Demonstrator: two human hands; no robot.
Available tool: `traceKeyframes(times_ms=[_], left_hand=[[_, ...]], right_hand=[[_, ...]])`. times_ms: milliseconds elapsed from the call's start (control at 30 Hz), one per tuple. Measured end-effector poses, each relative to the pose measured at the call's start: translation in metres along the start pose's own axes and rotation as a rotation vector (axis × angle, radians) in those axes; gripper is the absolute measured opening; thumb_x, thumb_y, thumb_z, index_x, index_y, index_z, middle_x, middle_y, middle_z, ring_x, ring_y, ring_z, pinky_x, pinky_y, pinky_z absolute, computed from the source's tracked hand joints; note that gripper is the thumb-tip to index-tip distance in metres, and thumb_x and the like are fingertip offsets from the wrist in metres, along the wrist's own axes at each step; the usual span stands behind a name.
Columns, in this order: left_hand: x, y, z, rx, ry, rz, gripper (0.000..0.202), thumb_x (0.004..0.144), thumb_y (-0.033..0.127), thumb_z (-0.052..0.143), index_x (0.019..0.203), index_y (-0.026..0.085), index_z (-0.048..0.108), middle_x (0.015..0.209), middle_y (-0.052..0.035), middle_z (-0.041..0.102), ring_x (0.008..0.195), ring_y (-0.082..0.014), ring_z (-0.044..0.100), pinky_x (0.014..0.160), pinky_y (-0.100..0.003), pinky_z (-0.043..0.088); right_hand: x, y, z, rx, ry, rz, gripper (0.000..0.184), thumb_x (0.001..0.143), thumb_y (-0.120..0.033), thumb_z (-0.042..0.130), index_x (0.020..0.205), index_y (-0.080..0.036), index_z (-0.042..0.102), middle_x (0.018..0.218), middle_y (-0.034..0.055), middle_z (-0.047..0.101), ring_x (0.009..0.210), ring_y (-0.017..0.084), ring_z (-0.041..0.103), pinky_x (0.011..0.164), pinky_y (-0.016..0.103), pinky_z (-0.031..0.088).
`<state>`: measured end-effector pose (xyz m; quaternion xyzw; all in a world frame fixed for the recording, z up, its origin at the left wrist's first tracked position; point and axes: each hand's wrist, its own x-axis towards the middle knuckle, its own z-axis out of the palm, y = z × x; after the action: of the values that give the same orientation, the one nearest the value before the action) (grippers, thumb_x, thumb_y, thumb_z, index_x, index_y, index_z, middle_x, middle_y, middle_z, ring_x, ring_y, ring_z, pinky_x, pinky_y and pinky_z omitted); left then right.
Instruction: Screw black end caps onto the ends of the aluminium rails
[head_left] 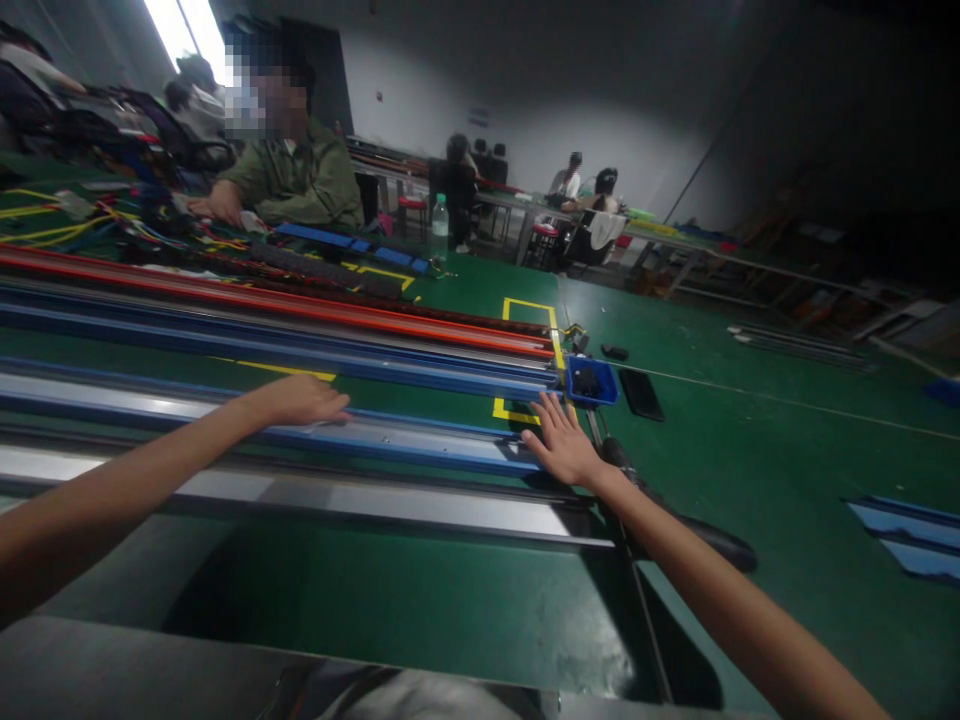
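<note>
A long metal rail with blue edges [420,438] lies across the table in front of me. My left hand [300,402] is over its middle stretch, fingers drawn together and pointing right. What they hold, if anything, is too small to tell. My right hand [564,440] is at the rail's right end, its fingers spread and nothing held. A small screw-like dot [386,440] shows on the rail between the hands. Nearer to me, a wider silver metal rail [450,505] runs alongside.
Beyond lie blue rails [420,370] and a red rail [390,312]. Right of them are a blue bin [591,380] with dark parts, a phone [642,394] and a black-handled tool [705,540]. A bottle [439,228] and a seated person [300,180] are across the table.
</note>
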<state>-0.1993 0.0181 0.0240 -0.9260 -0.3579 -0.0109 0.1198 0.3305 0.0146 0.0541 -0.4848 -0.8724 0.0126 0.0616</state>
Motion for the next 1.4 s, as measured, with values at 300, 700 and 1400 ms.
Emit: traceKeyframes(times_ms=[300,700,1400], left_hand=[[0.009,-0.01,-0.003,-0.049,-0.004,-0.059,0.046,0.103,0.054,0.042,0.079,0.021,0.062,0.065,-0.006,0.066,0.056,-0.0181,0.053,0.063,-0.031,0.037],[0.022,-0.017,-0.009,0.122,-0.014,-0.058,0.061,0.106,0.061,0.027,0.077,0.016,0.058,0.061,-0.0077,0.065,0.054,-0.0158,0.043,0.057,-0.028,0.03],[0.042,-0.038,-0.005,0.131,-0.062,-0.103,0.051,0.103,0.052,0.04,0.074,0.019,0.065,0.065,-0.0087,0.068,0.057,-0.0177,0.057,0.063,-0.029,0.037]], right_hand=[[0.015,0.008,0.002,-0.05,0.051,-0.006,0.074,0.106,-0.061,0.03,0.16,-0.01,0.038,0.172,0.0157,0.016,0.16,0.032,0.008,0.129,0.057,0.014],[0.037,0.017,0.003,-0.061,0.082,-0.011,0.069,0.109,-0.054,0.024,0.156,-0.008,0.043,0.171,0.016,0.021,0.16,0.031,0.011,0.129,0.055,0.013],[0.074,0.031,0.009,-0.057,0.051,-0.051,0.068,0.109,-0.054,0.025,0.153,-0.01,0.05,0.168,0.0144,0.032,0.159,0.033,0.017,0.129,0.054,0.015]])
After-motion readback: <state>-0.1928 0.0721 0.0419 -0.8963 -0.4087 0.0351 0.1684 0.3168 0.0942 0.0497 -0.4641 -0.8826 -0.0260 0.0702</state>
